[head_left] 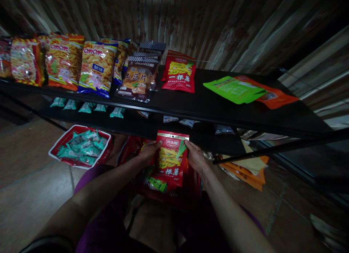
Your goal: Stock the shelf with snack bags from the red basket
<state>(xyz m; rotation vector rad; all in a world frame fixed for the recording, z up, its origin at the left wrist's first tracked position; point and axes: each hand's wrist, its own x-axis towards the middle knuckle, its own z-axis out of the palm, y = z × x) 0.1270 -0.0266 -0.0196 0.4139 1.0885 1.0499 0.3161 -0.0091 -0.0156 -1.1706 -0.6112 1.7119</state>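
Note:
Between my two hands hangs a red snack bag (171, 158) with yellow sticks pictured on its front, face toward me and roughly upright. My left hand (149, 153) pinches its upper left edge, and my right hand (195, 156) grips the upper right edge. Just beneath is a red basket (192, 189) holding more packets, among them a green packet (158, 184); the bag hides much of its inside. On the black shelf (201, 107) above stand similar red snack bags (178, 71).
Yellow snack bags (64, 62) and brown chip bags (136, 78) line the shelf's left side. Green (234, 90) and orange pouches (278, 94) lie flat at right. A red-and-white basket (79, 163) of teal packets sits on the floor. Orange packaging (245, 173) lies under the shelf.

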